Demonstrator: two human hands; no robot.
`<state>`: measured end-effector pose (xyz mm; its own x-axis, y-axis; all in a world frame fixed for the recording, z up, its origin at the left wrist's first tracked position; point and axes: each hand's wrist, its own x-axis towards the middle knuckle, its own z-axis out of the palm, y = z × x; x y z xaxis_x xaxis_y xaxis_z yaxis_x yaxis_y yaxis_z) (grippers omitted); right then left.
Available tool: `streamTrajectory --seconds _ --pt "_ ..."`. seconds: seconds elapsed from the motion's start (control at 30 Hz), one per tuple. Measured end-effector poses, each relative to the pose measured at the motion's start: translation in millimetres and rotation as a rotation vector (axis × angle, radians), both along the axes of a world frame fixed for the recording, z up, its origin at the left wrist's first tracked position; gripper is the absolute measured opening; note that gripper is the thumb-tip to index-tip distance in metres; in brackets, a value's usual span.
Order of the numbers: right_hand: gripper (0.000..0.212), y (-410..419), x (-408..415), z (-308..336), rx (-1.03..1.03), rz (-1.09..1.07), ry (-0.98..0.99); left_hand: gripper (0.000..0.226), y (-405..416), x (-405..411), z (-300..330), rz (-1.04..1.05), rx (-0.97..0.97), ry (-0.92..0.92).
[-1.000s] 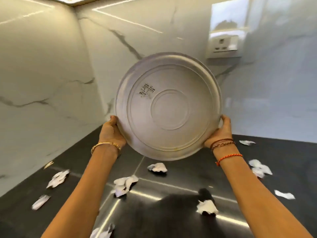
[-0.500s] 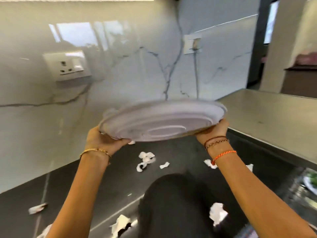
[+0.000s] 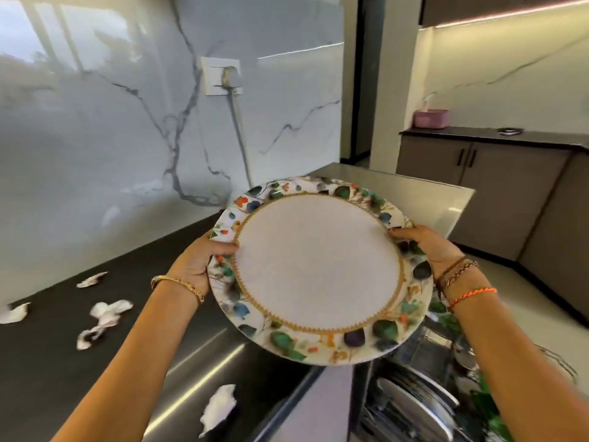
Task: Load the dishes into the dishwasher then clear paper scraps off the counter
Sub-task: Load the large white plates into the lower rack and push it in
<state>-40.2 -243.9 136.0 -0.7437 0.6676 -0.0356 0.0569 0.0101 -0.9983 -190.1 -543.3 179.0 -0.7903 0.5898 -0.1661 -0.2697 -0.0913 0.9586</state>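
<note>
Taking the large plate [image 3: 318, 269] as your landmark and reading left to right: to its far left, white paper scraps [image 3: 106, 314] lie scattered on the dark counter [image 3: 47, 362], with one more scrap [image 3: 218, 408] below the plate's lower left edge. Your left hand [image 3: 199, 261] grips the plate's left rim, thumb curled over the leaf-patterned border and onto the edge of the white centre, the other fingers hidden behind. The plate is round, so it has no long axis; it tilts face up toward you, held in the air between both hands. Your right hand [image 3: 427, 247] grips the right rim the same way, thumb lying across the border, fingers out of sight underneath. Below the plate and to its right, the open dishwasher rack [image 3: 411, 400] already holds several upright plates, blurred. The rack lies down and right of the plate, so your right hand is likely the nearer one to lead; the plate would probably need turning on edge to slot in.
</note>
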Motion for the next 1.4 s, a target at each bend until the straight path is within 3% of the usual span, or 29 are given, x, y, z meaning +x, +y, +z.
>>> streamTrajectory --seconds 0.17,0.33,0.47,0.57,0.8,0.9,1.1,1.2,1.27,1.4 --pt "0.008 65 89 -1 0.079 -0.162 0.023 0.026 111 30 -21 -0.017 -0.078 0.196" --pt "0.012 120 169 -1 0.115 -0.358 -0.006 0.012 212 80 -36 -0.102 -0.005 0.282" --pt "0.015 156 216 -11 0.131 -0.513 0.021 0.022 280 115 -40 -0.175 0.044 0.384" --pt "0.017 181 242 -16 0.148 -0.634 0.072 0.044 330 142 -40 -0.175 0.108 0.492" --pt "0.018 244 276 -29 0.284 -0.812 0.110 0.014 448 145 -68 -0.258 0.197 0.654" --pt "0.021 279 287 -28 0.349 -0.867 0.073 0.005 504 142 -80 -0.362 0.148 0.783" --pt "0.012 320 301 -60 0.578 -0.951 -0.038 0.024 578 160 -87 -0.445 0.075 1.145" --pt "0.037 334 297 -81 0.717 -0.949 -0.193 0.024 600 182 -83 -0.566 0.121 1.290" --pt "0.039 346 287 -96 0.757 -0.914 -0.284 0.022 611 196 -87 -0.651 0.130 1.359" --pt "0.018 367 269 -132 0.947 -0.828 -0.409 0.025 630 211 -120 -0.778 -0.134 1.402"
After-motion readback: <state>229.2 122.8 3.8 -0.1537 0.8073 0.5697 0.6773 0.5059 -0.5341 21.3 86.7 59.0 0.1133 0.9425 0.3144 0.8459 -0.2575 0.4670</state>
